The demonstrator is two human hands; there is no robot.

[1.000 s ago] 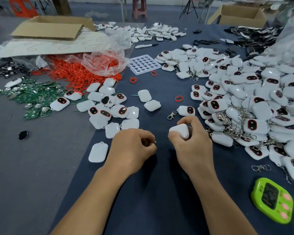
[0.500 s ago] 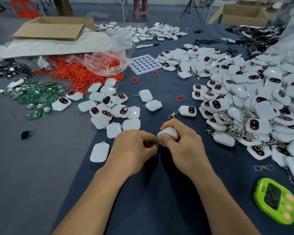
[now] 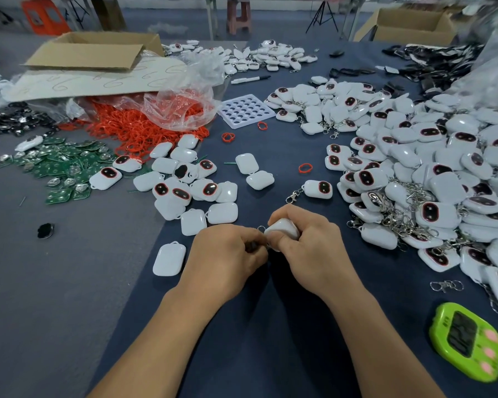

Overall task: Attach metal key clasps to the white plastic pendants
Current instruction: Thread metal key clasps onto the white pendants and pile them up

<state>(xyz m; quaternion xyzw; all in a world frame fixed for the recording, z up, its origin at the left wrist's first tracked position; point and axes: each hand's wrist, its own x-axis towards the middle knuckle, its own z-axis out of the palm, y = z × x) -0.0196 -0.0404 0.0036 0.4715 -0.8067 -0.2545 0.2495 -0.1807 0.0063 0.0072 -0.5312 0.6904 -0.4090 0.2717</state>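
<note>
Both hands meet over the dark blue cloth near the front edge of the desk [image 3: 55, 282]. The right hand [image 3: 308, 248] is curled around a white plastic pendant [image 3: 282, 229], thumb and fingers pinching it with one corner turned toward the other hand. The left hand [image 3: 227, 254] is closed, its fingertips pressed together at that corner on a small metal key clasp [image 3: 261, 228], of which only a ring shows above the knuckles; most of it is hidden.

Just left of the left hand lies 1 plain white pendant [image 3: 169, 259], and behind it a loose cluster of pendants [image 3: 190, 185]. A finished pendant with its clasp [image 3: 316, 188] lies just behind the hands. Toward the right edge a large heap of pendants [image 3: 431, 168] spreads, many with chains. A spare clasp [image 3: 446, 285] lies near the green timer [image 3: 466, 340] at the front right corner. Red rings [image 3: 133, 130] spill from a plastic bag at the back left, beside green circuit boards [image 3: 61, 168].
</note>
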